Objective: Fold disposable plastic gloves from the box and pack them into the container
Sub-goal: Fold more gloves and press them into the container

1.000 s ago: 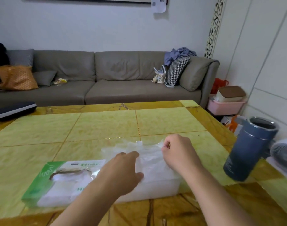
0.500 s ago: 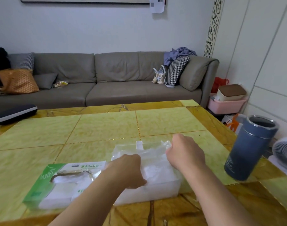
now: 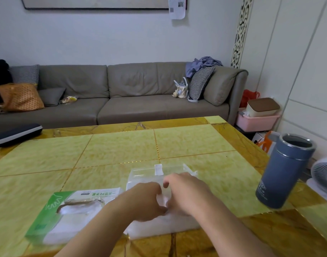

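A clear plastic container [image 3: 140,173] stands on the yellow-green table [image 3: 121,149] in front of me, with white folded gloves showing through its near wall. Both hands meet over it. My left hand [image 3: 144,201] and my right hand [image 3: 186,193] have curled fingers and pinch a small white bunched plastic glove [image 3: 162,199] between them, just above the container's contents. The green and white glove box [image 3: 66,210] lies flat to the left, and a glove pokes from its torn opening. My hands hide most of the container's inside.
A tall blue-grey flask [image 3: 285,173] stands open at the table's right edge, with a white fan [image 3: 324,175] beyond it. A dark case [image 3: 16,133] lies at the far left corner. Behind the table are a grey sofa [image 3: 121,101] and a pink basket [image 3: 257,120].
The hands were apart on a spread glove over the container. They have come together at its middle, and the glove is now bunched small between them.
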Tool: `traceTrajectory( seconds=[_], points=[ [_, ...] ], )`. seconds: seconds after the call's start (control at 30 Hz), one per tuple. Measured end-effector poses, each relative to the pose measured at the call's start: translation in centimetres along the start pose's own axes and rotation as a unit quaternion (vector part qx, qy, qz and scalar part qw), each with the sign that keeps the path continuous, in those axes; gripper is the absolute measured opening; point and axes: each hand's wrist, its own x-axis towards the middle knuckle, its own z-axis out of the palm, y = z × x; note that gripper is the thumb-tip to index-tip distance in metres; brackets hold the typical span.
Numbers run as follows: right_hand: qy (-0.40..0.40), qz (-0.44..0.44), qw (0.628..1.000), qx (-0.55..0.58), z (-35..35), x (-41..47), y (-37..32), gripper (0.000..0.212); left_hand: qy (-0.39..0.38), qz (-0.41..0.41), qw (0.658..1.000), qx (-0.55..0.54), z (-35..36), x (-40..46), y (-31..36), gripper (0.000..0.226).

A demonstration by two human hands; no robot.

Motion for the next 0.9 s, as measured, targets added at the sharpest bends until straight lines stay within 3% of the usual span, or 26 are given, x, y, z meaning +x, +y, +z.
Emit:
traceTrajectory(
  seconds=[0.17,0.23,0.3,0.53,0.63,0.73,0.9],
  points=[
    [-0.049,0.007,0.998,-0.028,-0.2,0.4,-0.1,0.044,0.132,0.03,0.988,0.08,0.1,-1.8,0.4,0.042],
    [-0.082,0.016,0.996,-0.037,-0.2,0.9,-0.3,0.043,0.151,0.022,0.983,0.098,-0.1,-1.8,0.8,0.035],
    [-0.089,0.019,0.995,-0.046,0.0,1.1,-0.4,0.04,0.129,-0.012,0.987,0.099,-0.2,-1.3,1.1,0.019],
    [-0.06,0.041,0.996,-0.041,1.0,1.4,-0.2,0.05,0.025,-0.075,0.994,0.077,0.5,0.9,1.3,0.033],
    [-0.051,0.053,0.997,-0.04,1.0,1.3,0.0,0.052,-0.011,-0.075,0.994,0.077,0.2,1.4,1.5,0.029],
    [-0.033,0.055,0.997,-0.039,0.9,1.0,0.0,0.031,-0.029,-0.064,0.995,0.074,-0.1,1.5,1.6,0.03],
    [-0.058,0.071,0.995,-0.04,1.0,1.4,0.1,0.035,-0.048,-0.045,0.997,0.035,-0.3,1.2,1.0,0.027]
  ],
)
